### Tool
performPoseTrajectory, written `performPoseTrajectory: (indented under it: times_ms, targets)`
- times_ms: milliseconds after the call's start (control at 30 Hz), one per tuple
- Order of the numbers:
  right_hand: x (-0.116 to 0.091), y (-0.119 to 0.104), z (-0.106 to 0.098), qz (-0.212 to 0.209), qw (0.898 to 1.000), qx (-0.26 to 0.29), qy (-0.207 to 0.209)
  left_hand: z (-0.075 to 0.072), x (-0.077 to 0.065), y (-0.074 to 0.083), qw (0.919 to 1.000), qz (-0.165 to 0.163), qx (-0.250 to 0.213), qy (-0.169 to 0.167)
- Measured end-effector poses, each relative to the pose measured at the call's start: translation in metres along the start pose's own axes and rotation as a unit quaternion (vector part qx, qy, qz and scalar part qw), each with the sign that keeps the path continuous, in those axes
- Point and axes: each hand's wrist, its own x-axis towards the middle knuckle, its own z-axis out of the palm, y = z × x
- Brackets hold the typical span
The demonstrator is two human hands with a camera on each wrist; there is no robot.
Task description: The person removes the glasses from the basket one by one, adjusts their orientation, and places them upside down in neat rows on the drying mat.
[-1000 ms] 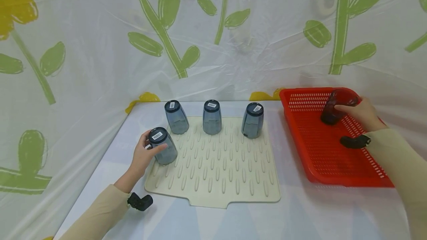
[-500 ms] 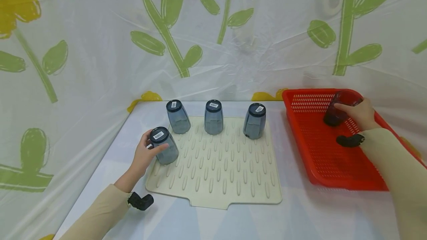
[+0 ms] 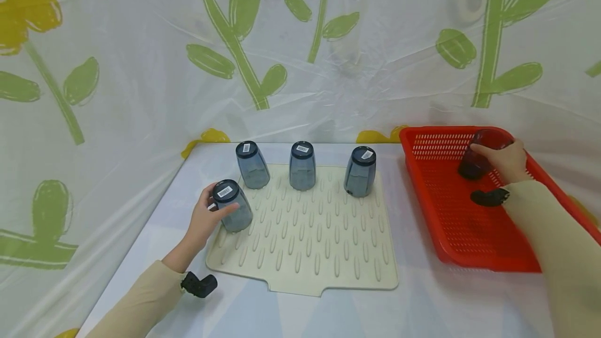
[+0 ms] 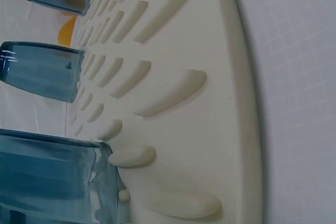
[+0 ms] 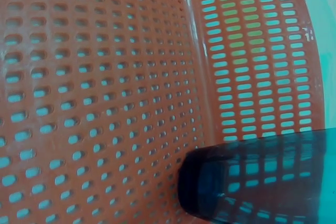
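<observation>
My left hand [image 3: 203, 218] grips an upside-down blue-grey glass [image 3: 238, 214] at the near left of the cream ridged mat [image 3: 310, 270], thumb across its front. The glass's rim rests on the mat in the left wrist view, and a barcode label sits on its upturned base. At the right, my right hand [image 3: 509, 161] holds a dark glass [image 3: 473, 165] inside the red basket [image 3: 434, 233]. This glass [image 5: 252, 182] has its thick base toward the basket floor; whether it touches cannot be told. Part of its side is hidden by my fingers.
Along the mat's back edge stand an upside-down glass [image 3: 253, 168] at left, a middle glass [image 3: 302, 168] and a right glass [image 3: 360, 173]. The basket lies on the table [image 3: 413, 301] right of the mat. A flower-printed sheet [image 3: 375, 82] hangs behind.
The head view has turned slightly left, shifting everything a little rightward. My right forearm has swung a little left over the basket. Both hands still hold their glasses in about the same places.
</observation>
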Motion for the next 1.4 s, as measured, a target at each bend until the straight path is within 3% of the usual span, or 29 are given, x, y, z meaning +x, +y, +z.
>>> performPoseTrajectory:
  times_ms: [567,767,1200,1400]
  targets:
    - [0.0055,0.0035,0.0094,0.028,0.997,0.041,0.064,0.0033,-0.0011,0.0061,1.0000,-0.007,-0.004,-0.002]
    - [0.0077,0.0036,0.0102,0.026,0.996,0.057,0.059,0.0022,-0.0016,0.0071,1.0000,-0.005,-0.009,0.000]
    - [0.0056,0.0056,0.0075,0.016,0.998,0.015,0.050,0.0005,-0.0008,0.0066,1.0000,-0.001,-0.001,-0.008]
    - [0.0083,0.0068,0.0039,-0.012,0.999,-0.004,0.037,-0.0008,-0.0016,0.0072,1.0000,-0.002,0.001,-0.006]
